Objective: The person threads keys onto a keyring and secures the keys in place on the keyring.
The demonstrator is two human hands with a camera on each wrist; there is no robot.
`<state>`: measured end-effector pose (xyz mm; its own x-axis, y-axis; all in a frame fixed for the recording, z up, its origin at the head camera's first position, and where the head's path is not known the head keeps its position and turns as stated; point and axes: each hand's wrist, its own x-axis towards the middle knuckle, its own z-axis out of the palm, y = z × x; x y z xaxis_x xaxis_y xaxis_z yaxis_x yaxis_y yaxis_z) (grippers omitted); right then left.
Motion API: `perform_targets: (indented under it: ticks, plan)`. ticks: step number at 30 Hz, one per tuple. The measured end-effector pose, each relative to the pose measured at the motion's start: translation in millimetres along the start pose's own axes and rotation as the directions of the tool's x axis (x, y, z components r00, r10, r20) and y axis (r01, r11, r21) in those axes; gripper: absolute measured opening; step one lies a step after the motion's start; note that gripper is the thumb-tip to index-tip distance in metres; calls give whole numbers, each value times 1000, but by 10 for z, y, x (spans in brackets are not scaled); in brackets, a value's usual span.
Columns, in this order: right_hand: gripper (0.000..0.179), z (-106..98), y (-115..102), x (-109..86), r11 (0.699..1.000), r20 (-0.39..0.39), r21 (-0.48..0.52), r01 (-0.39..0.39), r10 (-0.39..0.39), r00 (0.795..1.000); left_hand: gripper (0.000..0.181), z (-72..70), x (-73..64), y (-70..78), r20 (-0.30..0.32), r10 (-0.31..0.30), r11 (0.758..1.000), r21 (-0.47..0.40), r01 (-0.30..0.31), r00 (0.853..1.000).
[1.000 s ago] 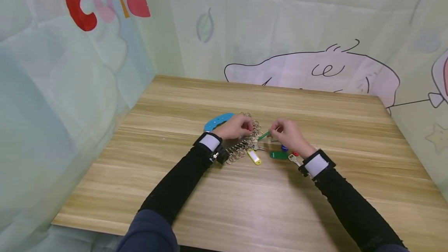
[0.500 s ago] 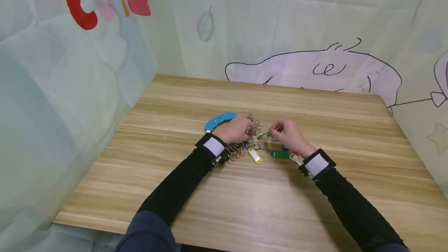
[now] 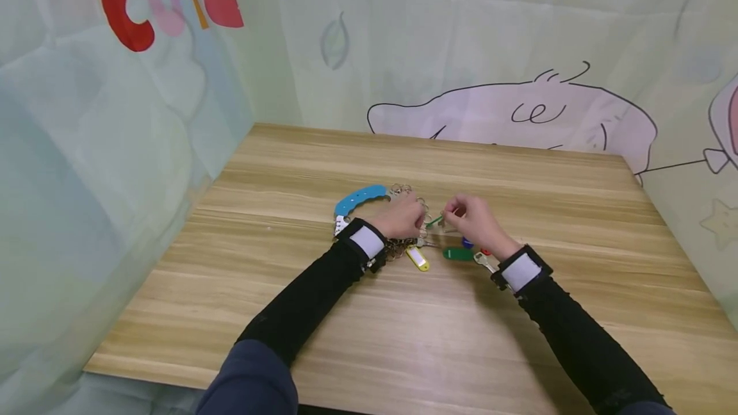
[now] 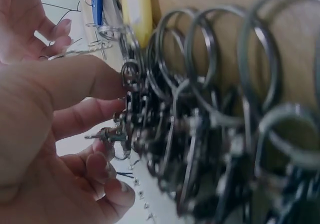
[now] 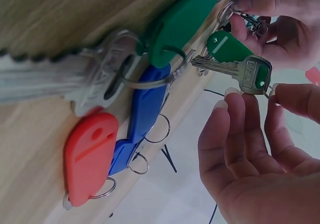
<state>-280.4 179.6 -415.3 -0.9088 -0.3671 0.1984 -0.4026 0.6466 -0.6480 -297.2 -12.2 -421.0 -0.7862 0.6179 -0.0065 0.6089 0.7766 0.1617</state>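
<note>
With our right hand (image 5: 260, 164) we pinch a small silver wire ring (image 5: 270, 98) – thumb against finger – bearing a silver metal key (image 5: 248, 75) and a flat green plastic tag (image 5: 228, 47), which point toward our left hand (image 3: 399, 218). That one grips the edge of a bunch of silver metal rings and clasps (image 4: 200, 134) on the wood-grained table (image 3: 323, 312), beside a yellow plastic tag (image 3: 418, 258).

Silver key (image 5: 252, 74), green tag (image 5: 229, 48), red tag (image 5: 90, 159), blue tags (image 5: 149, 102), yellow tag (image 3: 418, 259), blue band (image 3: 360, 198), tan wood-grain table (image 3: 277, 171)
</note>
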Motion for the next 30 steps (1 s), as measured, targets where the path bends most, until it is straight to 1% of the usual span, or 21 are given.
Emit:
perform_targets:
  ticks: [2, 4, 7, 10, 13, 14, 16, 18, 20, 21, 22, 23, 25, 26, 28, 30]
  plan:
    - [10, -2, -5, 1, 1000, -4, 1, 2, -2, 1000, 26, 11, 8, -10, 4, -1, 1000, -11, 1, 1000]
    - [9, -1, -3, 3, 1000, -10, 3, 4, -4, 1000, 28, 13, 6, -26, 2, 3, 1000, -31, -3, 1000]
    - [8, 4, 5, 4, 1000, -23, 4, 9, -9, 1000, 23, 0, -4, -58, -21, 13, 994, -104, -15, 1000]
    - [7, 7, 8, 2, 1000, -36, 24, 5, -4, 999, 14, -36, -23, -92, -39, 23, 982, -188, -30, 999]
    - [9, 6, 8, -1, 994, -32, 104, -29, 33, 999, 11, -71, -44, -128, -36, 31, 962, -270, -40, 999]
    - [10, 4, 6, -2, 986, -24, 156, -53, 57, 998, 12, -79, -52, -139, -31, 36, 952, -303, -43, 999]
    - [12, 1, -2, 7, 957, 2, 270, -108, 112, 994, 13, -82, -66, -170, -17, 39, 932, -361, -42, 999]
    - [15, 0, -22, 21, 910, 72, 379, -168, 152, 986, 12, -76, -86, -206, 0, 29, 904, -426, -26, 1000]
    - [16, 8, -47, 36, 871, 166, 434, -231, 175, 971, 10, -67, -102, -237, 8, 22, 882, -471, -15, 1000]
    - [17, 19, -61, 43, 862, 216, 437, -257, 176, 960, 9, -65, -110, -249, 14, 14, 873, -488, -6, 1000]
    - [18, 37, -74, 51, 863, 262, 425, -272, 171, 950, 8, -64, -117, -257, 12, 14, 866, -499, -6, 1000]
    - [21, 60, -83, 59, 871, 308, 404, -279, 158, 938, 7, -64, -123, -263, 11, 14, 860, -511, -6, 1000]
    - [25, 121, -100, 76, 895, 364, 353, -273, 138, 921, 6, -70, -135, -266, -2, 26, 855, -518, -23, 1000]
    - [28, 154, -107, 85, 910, 379, 327, -254, 120, 918, 6, -75, -143, -263, -6, 29, 855, -518, -28, 1000]
    - [27, 223, -113, 104, 946, 376, 270, -179, 67, 924, 7, -73, -153, -263, -22, 40, 860, -508, -46, 999]
    - [20, 273, -133, 114, 972, 365, 217, -92, 7, 931, 7, -69, -165, -264, -33, 48, 867, -495, -58, 998]
